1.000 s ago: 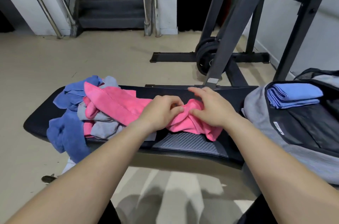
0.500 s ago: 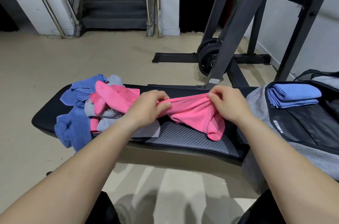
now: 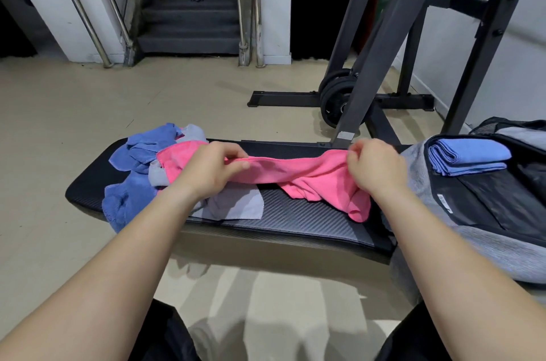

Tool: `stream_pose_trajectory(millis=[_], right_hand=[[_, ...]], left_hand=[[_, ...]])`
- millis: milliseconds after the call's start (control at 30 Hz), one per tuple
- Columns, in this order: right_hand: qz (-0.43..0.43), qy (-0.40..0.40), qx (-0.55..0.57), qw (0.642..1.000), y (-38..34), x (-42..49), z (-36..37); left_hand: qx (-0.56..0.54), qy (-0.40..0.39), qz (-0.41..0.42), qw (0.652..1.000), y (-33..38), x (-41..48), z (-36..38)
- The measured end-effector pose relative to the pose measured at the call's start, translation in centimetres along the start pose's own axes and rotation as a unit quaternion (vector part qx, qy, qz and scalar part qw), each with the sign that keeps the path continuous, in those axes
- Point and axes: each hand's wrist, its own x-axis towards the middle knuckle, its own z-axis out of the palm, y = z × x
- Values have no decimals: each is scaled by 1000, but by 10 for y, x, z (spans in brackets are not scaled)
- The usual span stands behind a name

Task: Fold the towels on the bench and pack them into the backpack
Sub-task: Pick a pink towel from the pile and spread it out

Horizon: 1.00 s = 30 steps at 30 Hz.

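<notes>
- Head view: left hand (image 3: 210, 169) and right hand (image 3: 375, 172) each pinch the pink towel (image 3: 298, 174), stretched above the table (image 3: 295, 218).
- Folded blue towel (image 3: 469, 155) lies in the open backpack (image 3: 484, 213).

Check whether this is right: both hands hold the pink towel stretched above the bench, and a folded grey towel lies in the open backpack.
Not quite: the head view shows the folded towel in the backpack is blue, not grey. The rest holds.
</notes>
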Motion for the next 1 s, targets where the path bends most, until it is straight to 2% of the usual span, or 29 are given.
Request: stream_pose_trajectory(millis=[67,133,167,267,400,467,600,733,833,1000], right_hand=[[-112,-53,19,992,-18,-9,1],[-210,-116,111,964,-39,-20,4],[-230,-143,165,948,-49,-26,4],[-192,-190,275,923,-59,-31,5],[-191,-178,259,930,-52,-25,7],[-187,-144,224,945,-47,-19,11],[-144,-81,144,976,-25,-4,14],[-98,-55,144,983,-11,4,15],[-128,-68,157,977,-23,0,16],[-217,-100,204,949,-61,-19,18]], left_hand=[[-20,-4,30,999,12,1,10],[-26,-6,50,998,21,5,20],[-33,-5,57,998,25,7,23],[-48,-3,65,997,30,11,25],[-43,-7,47,998,27,13,24],[-32,-8,41,999,24,14,23],[-27,-3,2,1000,10,14,15],[-24,27,-23,999,0,13,5],[-55,49,-20,997,2,14,7],[-78,0,9,997,24,14,34]])
